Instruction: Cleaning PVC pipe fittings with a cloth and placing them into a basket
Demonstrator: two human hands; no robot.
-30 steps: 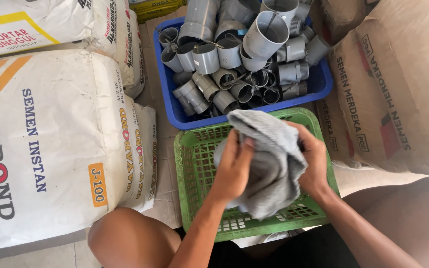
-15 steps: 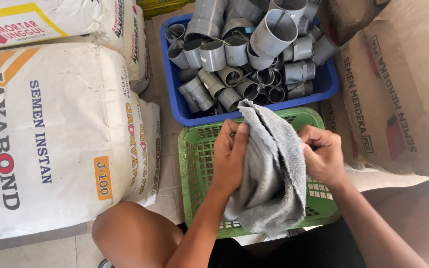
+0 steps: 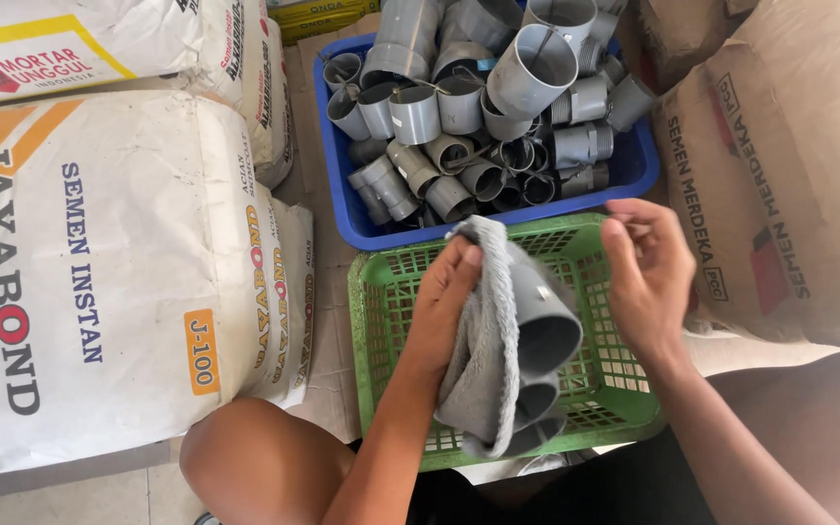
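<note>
Left hand point(image 3: 444, 306) grips one cloth point(image 3: 483, 360), one fitting point(image 3: 542, 331).

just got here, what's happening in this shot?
A seated person's left hand holds a grey cloth wrapped partly around a grey pipe fitting above an empty green basket. The right hand is open and off the cloth, holding nothing. Behind the basket, a blue bin is heaped with more grey fittings. White cement sacks and brown sacks flank both sides.
</note>
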